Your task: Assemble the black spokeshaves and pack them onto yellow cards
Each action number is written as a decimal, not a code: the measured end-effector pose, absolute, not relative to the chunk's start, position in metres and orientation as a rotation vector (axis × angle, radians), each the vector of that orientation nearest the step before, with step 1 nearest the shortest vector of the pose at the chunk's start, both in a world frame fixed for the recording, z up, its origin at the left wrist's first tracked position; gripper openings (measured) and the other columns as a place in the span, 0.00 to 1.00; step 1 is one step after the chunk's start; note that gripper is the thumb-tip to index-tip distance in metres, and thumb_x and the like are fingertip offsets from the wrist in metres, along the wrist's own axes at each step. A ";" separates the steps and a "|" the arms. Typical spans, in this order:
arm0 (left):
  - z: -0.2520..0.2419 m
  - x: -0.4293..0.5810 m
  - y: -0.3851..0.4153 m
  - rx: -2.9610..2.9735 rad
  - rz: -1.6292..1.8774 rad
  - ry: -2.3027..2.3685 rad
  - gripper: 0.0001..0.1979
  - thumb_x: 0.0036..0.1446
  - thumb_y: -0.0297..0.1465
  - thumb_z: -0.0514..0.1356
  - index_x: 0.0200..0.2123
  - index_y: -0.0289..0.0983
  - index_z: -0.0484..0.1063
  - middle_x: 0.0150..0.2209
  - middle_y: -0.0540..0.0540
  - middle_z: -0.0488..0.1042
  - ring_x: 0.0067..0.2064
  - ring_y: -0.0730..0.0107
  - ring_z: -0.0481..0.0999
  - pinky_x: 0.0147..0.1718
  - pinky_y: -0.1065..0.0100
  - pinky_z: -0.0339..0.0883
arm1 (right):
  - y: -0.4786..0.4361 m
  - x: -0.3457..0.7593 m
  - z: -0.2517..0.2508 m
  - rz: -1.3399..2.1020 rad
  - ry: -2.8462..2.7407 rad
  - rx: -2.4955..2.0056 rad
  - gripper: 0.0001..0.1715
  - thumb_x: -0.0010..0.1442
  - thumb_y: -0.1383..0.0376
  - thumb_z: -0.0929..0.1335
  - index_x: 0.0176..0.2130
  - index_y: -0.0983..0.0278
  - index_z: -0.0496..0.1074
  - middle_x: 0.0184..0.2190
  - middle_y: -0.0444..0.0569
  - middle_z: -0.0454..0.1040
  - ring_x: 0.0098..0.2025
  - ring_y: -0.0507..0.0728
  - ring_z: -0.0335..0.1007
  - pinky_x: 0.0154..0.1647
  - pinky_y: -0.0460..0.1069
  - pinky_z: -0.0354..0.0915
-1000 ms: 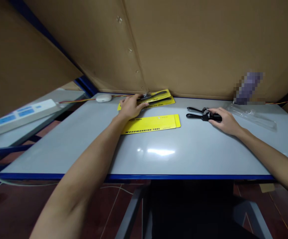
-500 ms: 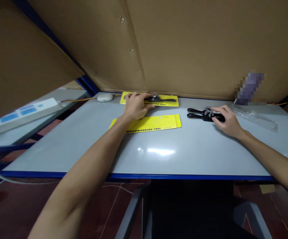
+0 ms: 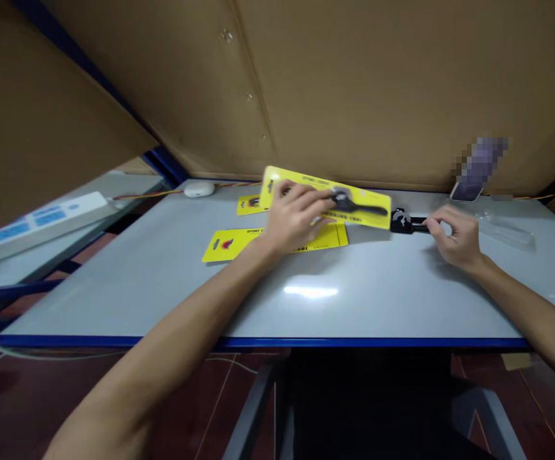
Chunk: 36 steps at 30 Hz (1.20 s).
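My left hand [image 3: 292, 217] grips a yellow packaging card [image 3: 373, 206] with a black tool [image 3: 354, 206] fixed on it, held lifted above the grey table [image 3: 162, 281]. To the right, my right hand [image 3: 454, 235] pinches the end of a loose black tool [image 3: 404, 223] lying on the table; the lifted card hides its left part. A flat yellow card [image 3: 232, 243] printed with black text lies under my left wrist. Another yellow card [image 3: 248, 204] lies further back.
A white puck-shaped object [image 3: 199, 188] sits at the back left beside a red-yellow wire. A clear plastic bag [image 3: 507, 230] lies at the back right. Cardboard walls [image 3: 354, 83] close off the back and left. A white power strip [image 3: 42, 217] rests on the neighbouring surface. The table's blue front edge [image 3: 306, 342] runs below.
My left hand has lifted the carded tool from the back of the table and carried it rightwards, over the loose black tool. My right hand shifted slightly right along that tool.
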<state>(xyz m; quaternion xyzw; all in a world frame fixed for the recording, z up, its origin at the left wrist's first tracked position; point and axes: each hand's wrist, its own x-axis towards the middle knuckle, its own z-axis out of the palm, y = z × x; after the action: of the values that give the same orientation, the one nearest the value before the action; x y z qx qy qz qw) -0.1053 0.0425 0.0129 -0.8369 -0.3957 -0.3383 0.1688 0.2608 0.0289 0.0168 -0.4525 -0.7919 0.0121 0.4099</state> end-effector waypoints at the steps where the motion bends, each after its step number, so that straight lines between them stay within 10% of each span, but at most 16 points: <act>1: 0.009 -0.094 0.038 -2.436 -0.927 -1.004 0.10 0.68 0.42 0.60 0.48 0.48 0.77 0.55 0.48 0.82 0.53 0.54 0.77 0.58 0.44 0.60 | 0.027 0.260 0.019 0.032 -2.034 -1.100 0.15 0.66 0.54 0.64 0.31 0.56 0.73 0.34 0.53 0.78 0.39 0.65 0.75 0.44 0.62 0.70; 6: -0.008 -0.053 0.009 -2.456 -0.905 -0.631 0.12 0.68 0.32 0.60 0.51 0.53 0.75 0.56 0.49 0.81 0.52 0.59 0.79 0.54 0.48 0.63 | 0.013 0.248 0.021 0.140 -2.370 -0.893 0.26 0.58 0.48 0.72 0.50 0.58 0.67 0.59 0.60 0.74 0.57 0.71 0.73 0.55 0.66 0.68; 12: -0.011 -0.046 -0.001 -2.343 -1.013 -0.539 0.10 0.67 0.28 0.61 0.49 0.49 0.74 0.55 0.48 0.82 0.49 0.61 0.80 0.49 0.52 0.63 | -0.004 0.233 0.021 -0.070 -2.578 -1.146 0.56 0.53 0.46 0.76 0.71 0.57 0.54 0.56 0.59 0.77 0.51 0.74 0.77 0.49 0.66 0.69; 24: 0.003 -0.075 0.026 -2.444 -1.347 -1.190 0.24 0.72 0.48 0.52 0.63 0.43 0.65 0.62 0.36 0.67 0.62 0.52 0.70 0.59 0.48 0.68 | 0.006 0.245 0.017 -0.356 -2.438 -1.208 0.45 0.50 0.55 0.74 0.65 0.56 0.65 0.47 0.54 0.79 0.42 0.69 0.76 0.44 0.61 0.70; 36: 0.021 -0.073 0.027 -3.221 -1.731 -1.846 0.44 0.68 0.60 0.32 0.61 0.39 0.73 0.42 0.39 0.84 0.41 0.51 0.85 0.39 0.52 0.78 | 0.006 0.239 0.011 -0.326 -2.485 -1.134 0.47 0.51 0.52 0.73 0.67 0.59 0.65 0.42 0.54 0.78 0.38 0.66 0.75 0.41 0.59 0.70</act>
<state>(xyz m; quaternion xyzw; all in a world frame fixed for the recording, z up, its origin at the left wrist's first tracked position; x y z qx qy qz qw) -0.0727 0.0270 0.0208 -0.6984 -0.4003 -0.3754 -0.4595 0.2391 0.0058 0.0109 -0.4044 -0.8862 -0.1163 0.1940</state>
